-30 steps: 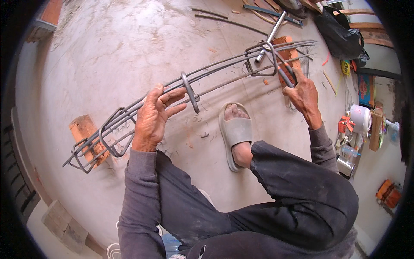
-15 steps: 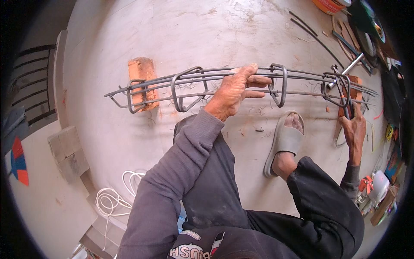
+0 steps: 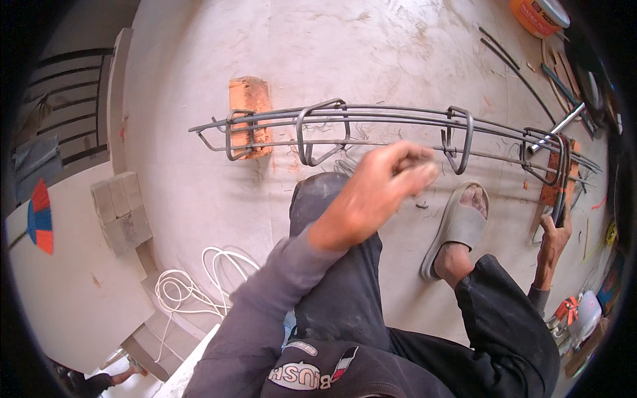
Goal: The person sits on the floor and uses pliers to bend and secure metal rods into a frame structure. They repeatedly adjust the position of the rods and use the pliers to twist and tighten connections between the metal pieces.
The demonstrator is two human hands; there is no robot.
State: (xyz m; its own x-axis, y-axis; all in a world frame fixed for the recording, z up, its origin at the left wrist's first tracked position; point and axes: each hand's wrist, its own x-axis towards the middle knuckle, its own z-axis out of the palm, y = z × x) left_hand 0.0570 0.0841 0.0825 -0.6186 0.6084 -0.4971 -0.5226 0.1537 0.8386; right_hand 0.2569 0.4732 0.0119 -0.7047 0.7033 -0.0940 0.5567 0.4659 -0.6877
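Gripping the dark pliers point(image 3: 562, 192) by their handles, the right hand point(image 3: 555, 240) has its fingers closed around them at the right of the frame. The left hand point(image 3: 375, 196), mid-frame, is blurred, its fingers half curled with nothing visible in them; whether they touch the cage point(image 3: 398, 115) I cannot tell. That steel cage spans the upper middle, resting across one brick point(image 3: 249, 96) at left and another point(image 3: 549, 194) at right.

Printed lettering marks the orange tub point(image 3: 532, 21) at upper right, and pale letters cross the dark shirt point(image 3: 302, 376) at bottom centre. A silver tube point(image 3: 564, 123) lies by the right brick, close to the cage's end; loose rods point(image 3: 499, 48) lie above. Below the cage, a slippered foot point(image 3: 458, 224) and the left knee point(image 3: 325, 205) crowd the floor. White cable point(image 3: 176, 292), grey blocks point(image 3: 121, 213) and a red-and-blue broom point(image 3: 40, 219) occupy the left. Another person's hand point(image 3: 126, 376) shows at lower left.
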